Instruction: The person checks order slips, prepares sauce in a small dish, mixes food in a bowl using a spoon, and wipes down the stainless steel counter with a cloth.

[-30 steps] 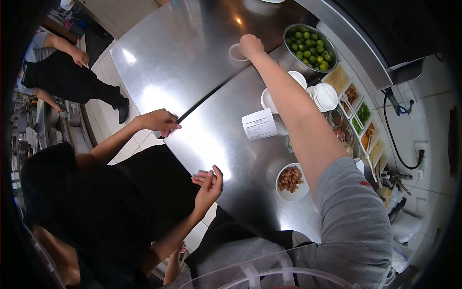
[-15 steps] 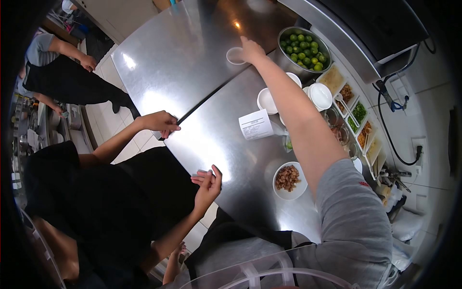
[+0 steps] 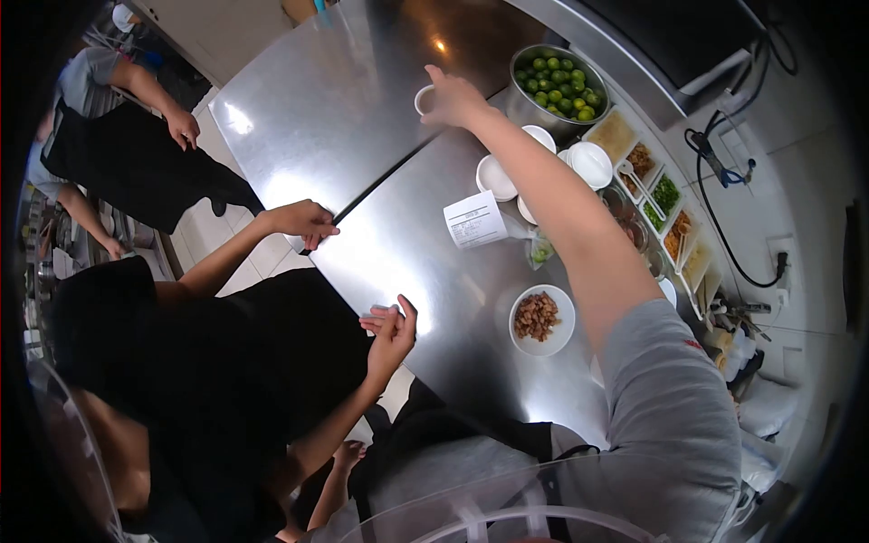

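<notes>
My right hand [image 3: 453,101] reaches over the far part of the steel table [image 3: 299,100], thumb and fingers apart beside a small clear cup [image 3: 423,99], partly covering it. Whether it touches the cup is unclear. My left hand [image 3: 348,454] is low at the bottom, near my apron, partly hidden; its visible fingers look loosely apart and hold nothing visible. Under my right arm lie a printed slip [image 3: 474,220], white bowls [image 3: 495,177] and stacked white lids [image 3: 590,166]. Nearer me stands a white bowl [image 3: 561,337] with chopped brown pieces [image 3: 536,317].
A steel pot [image 3: 534,115] of green limes stands right of my hand. Food trays [image 3: 613,136] line the right side below a dark appliance [image 3: 661,45]. A co-worker's hands [image 3: 308,222] are at the left table edge; another person [image 3: 118,154] stands beyond.
My right hand has gone from closed beside the cup to fingers spread around its near side. The view has shifted slightly, and the person beyond has moved an arm.
</notes>
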{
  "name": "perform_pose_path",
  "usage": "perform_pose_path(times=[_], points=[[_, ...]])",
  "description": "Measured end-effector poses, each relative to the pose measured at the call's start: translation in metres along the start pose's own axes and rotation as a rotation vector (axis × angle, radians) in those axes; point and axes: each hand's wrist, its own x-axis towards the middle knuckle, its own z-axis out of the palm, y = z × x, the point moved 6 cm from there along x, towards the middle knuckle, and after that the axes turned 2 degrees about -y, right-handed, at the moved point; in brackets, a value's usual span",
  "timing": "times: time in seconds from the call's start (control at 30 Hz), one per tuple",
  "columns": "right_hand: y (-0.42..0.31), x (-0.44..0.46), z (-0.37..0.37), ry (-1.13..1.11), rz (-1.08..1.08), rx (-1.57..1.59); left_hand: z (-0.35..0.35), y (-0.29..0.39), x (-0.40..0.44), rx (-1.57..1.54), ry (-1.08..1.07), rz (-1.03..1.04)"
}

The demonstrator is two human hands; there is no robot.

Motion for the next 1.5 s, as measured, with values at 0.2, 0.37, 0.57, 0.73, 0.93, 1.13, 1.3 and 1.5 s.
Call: perform_pose_path(times=[0.2, 0.37, 0.57, 0.73, 0.93, 1.13, 1.3, 1.5], points=[[-0.037, -0.086, -0.05, 0.133, -0.224, 0.087, -0.017, -0.037, -0.057, 0.251, 0.162, -0.055], [-0.075, -0.198, -0.106, 0.102, -0.35, 0.148, 0.028, 0.008, -0.073, 0.207, 0.011, 0.105], [-0.097, -0.345, -0.14, -0.076, -0.277, 0.273, 0.161, 0.105, -0.079, -0.19, -0.454, 0.237], [-0.1, -0.454, -0.14, -0.072, -0.184, 0.229, 0.255, 0.103, -0.089, -0.458, -0.77, 0.05], [-0.099, -0.551, -0.135, -0.027, -0.028, 0.278, 0.313, 0.051, -0.133, -0.561, -1.029, -0.165], [-0.088, -0.624, -0.127, 0.196, -0.047, 0.185, 0.344, 0.0, -0.152, -0.477, -0.862, -0.233], [-0.078, -0.706, -0.153, 0.45, 0.113, 0.204, 0.365, -0.029, -0.169, -0.334, -1.028, -0.363], [0.032, -0.906, -0.195, 0.838, 0.747, 0.219, 0.391, -0.043, -0.187, -0.16, -1.003, -0.391]])
